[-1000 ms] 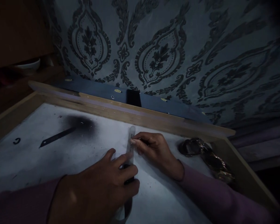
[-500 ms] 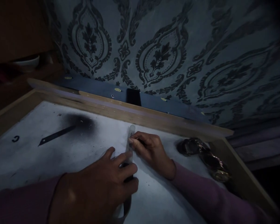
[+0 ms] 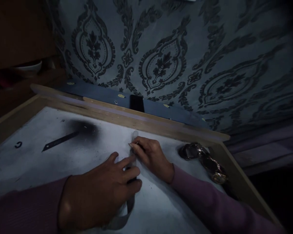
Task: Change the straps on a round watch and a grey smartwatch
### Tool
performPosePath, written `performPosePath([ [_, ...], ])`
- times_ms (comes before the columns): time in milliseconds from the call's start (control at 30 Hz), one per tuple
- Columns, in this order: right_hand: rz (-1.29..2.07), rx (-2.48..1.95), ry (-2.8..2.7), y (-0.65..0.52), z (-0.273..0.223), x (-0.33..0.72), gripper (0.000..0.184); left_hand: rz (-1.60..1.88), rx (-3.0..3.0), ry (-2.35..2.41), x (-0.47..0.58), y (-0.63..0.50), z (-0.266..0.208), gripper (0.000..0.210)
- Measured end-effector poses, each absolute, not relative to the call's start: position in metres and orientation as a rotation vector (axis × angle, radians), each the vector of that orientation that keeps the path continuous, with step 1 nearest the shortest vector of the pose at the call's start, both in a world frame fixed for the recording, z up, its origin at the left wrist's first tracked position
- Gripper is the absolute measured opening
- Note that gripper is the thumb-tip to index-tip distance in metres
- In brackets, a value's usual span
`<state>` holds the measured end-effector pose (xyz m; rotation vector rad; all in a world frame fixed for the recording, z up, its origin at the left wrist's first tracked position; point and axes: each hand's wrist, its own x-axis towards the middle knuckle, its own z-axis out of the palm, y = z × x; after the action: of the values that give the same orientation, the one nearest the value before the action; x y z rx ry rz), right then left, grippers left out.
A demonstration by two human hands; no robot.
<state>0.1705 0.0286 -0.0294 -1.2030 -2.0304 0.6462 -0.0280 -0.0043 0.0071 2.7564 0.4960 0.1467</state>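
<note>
A grey strap (image 3: 135,134) with a rounded end lies on the white work surface, its other end curling (image 3: 120,221) below my left hand. It looks like a watch strap with a dark part, perhaps the watch body, mostly hidden under my fingers. My left hand (image 3: 100,188) is laid over it, fingers curved around the strap and pressing it down. Just past those fingertips, my right hand (image 3: 152,156) is closed in a pinch over the strap near its rounded end. What sits between the right thumb and forefinger is hidden.
Several wristwatches (image 3: 190,151) lie at right inside the wooden rim (image 3: 127,118). A dark flat blade (image 3: 61,141) and a small black C-shaped piece (image 3: 18,144) are at left. Beyond the rim, a black phone (image 3: 137,103) rests on blue cloth against the patterned wall.
The view has shifted slightly. My right hand still pinches at the strap, its fingertips a little further over it. My left hand stays on the strap, almost unmoved.
</note>
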Motion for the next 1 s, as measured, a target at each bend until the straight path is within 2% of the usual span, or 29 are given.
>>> performPosePath([
  [133, 1.038, -1.300, -1.641, 0.029, -0.034, 0.171, 0.033, 0.148, 2.715, 0.490, -0.031, -0.006, 0.006, 0.032],
  [300, 1.280, -1.278, -1.349, 0.030, -0.038, 0.171, 0.039, 0.190, 2.711, 0.496, -0.031, -0.006, 0.004, 0.019],
  [467, 1.375, -1.279, -1.199, 0.032, -0.033, 0.172, 0.042, 0.174, 2.714, 0.483, -0.030, -0.005, 0.005, 0.016],
  [767, 1.473, -1.254, -1.087, 0.039, -0.034, 0.177, 0.041, 0.152, 2.729, 0.486, -0.030, -0.006, 0.007, 0.026],
  [1000, 1.517, -1.240, -1.081, 0.041, -0.030, 0.181, 0.040, 0.208, 2.785, 0.452, -0.031, -0.001, 0.007, 0.017],
])
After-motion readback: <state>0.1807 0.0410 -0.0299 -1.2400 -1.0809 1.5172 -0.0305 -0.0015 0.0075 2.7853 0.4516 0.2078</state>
